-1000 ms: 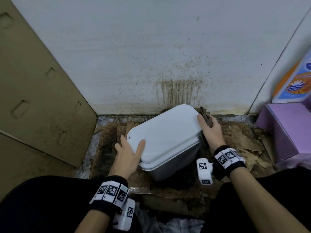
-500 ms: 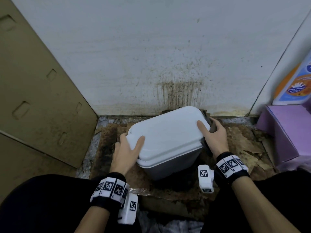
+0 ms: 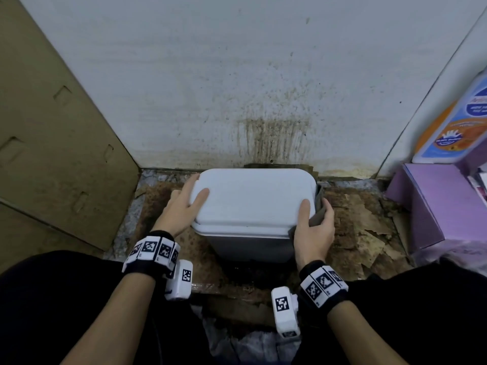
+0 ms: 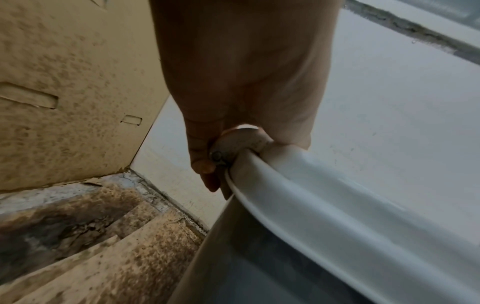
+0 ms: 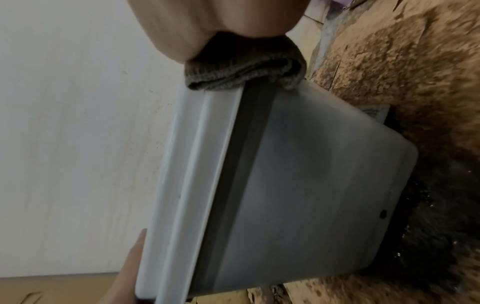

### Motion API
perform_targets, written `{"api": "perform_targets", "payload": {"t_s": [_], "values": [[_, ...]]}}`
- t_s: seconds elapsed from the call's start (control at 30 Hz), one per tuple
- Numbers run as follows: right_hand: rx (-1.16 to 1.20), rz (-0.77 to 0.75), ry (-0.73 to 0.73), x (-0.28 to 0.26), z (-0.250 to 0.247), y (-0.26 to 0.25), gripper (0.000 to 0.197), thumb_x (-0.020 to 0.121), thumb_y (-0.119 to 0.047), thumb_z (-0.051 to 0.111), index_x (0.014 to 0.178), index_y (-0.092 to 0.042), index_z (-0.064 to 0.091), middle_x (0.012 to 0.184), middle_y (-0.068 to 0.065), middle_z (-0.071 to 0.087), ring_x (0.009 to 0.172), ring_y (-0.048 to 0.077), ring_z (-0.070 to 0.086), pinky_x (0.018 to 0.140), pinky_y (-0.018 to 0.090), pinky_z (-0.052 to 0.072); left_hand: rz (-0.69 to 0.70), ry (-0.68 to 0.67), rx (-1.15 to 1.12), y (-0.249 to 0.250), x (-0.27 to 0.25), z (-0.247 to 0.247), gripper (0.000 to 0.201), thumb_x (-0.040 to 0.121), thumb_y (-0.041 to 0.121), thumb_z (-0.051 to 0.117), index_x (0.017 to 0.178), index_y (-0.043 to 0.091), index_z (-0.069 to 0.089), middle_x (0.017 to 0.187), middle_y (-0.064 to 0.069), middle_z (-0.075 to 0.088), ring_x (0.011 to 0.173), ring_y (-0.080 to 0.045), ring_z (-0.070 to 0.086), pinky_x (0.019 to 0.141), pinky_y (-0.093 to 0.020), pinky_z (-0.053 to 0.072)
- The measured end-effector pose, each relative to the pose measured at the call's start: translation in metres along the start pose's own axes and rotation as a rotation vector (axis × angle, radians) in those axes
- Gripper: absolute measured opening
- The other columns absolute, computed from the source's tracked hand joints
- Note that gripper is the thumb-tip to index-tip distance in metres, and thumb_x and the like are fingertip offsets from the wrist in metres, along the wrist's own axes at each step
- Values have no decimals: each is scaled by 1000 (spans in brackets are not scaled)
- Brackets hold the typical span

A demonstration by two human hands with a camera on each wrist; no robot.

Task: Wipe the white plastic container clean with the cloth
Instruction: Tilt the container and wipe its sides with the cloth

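Note:
The white plastic container (image 3: 253,201) stands lid-on upon stained cardboard, close to the wall. My left hand (image 3: 188,200) grips its left edge, thumb on top of the lid and fingers curled under the rim (image 4: 311,195). My right hand (image 3: 315,225) holds a grey-brown cloth (image 3: 319,206) against the container's right side, thumb lying on the lid. In the right wrist view the folded cloth (image 5: 246,67) is bunched under my palm over the lid's edge, with the container's side wall (image 5: 298,174) below it. Most of the cloth is hidden by my hand.
A dirt-streaked white wall (image 3: 263,101) rises right behind the container. A brown cardboard panel (image 3: 52,154) leans at the left. A purple box (image 3: 442,206) and a printed package (image 3: 453,122) stand at the right. The cardboard floor (image 3: 369,222) is torn and mouldy.
The container has turned from an angled position to square with the wall. My left hand moved farther along its left edge; my right hand with the cloth slid nearer along the right side.

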State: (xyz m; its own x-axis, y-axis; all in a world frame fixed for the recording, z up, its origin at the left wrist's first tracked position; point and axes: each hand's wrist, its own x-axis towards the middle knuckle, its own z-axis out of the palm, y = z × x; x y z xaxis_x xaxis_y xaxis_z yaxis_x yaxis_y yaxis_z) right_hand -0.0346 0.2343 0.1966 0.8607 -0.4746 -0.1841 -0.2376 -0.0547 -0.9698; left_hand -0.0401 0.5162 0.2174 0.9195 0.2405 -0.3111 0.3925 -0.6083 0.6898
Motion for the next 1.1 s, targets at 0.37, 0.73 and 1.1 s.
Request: {"api": "perform_targets", "payload": {"t_s": [0.37, 0.73, 1.1], "values": [[85, 85, 50, 22, -7, -3, 40, 108, -34, 41, 140, -17, 55, 127, -1, 59, 120, 17, 54, 96, 28, 41, -1, 118, 41, 5, -5, 13, 64, 101, 70, 34, 159, 56, 11, 161, -13, 27, 141, -39, 40, 111, -52, 36], [64, -18, -10, -2, 12, -19, 37, 107, -34, 40, 132, -16, 61, 122, 3, 66, 117, 23, 59, 102, 41, 49, 297, 346, 228, 63, -28, 47, 57, 108, 48, 39, 158, 21, 36, 170, -4, 22, 158, -21, 12, 126, -43, 9], [246, 4, -405, -25, 50, -34, 28, 105, -40, 45, 113, -31, 70, 109, -11, 74, 108, 10, 67, 97, 38, 53, 422, 332, 226, 82, -24, 42, 61, 106, 48, 44, 156, 15, 36, 166, -1, 31, 155, -17, 22, 124, -35, 17]]}}
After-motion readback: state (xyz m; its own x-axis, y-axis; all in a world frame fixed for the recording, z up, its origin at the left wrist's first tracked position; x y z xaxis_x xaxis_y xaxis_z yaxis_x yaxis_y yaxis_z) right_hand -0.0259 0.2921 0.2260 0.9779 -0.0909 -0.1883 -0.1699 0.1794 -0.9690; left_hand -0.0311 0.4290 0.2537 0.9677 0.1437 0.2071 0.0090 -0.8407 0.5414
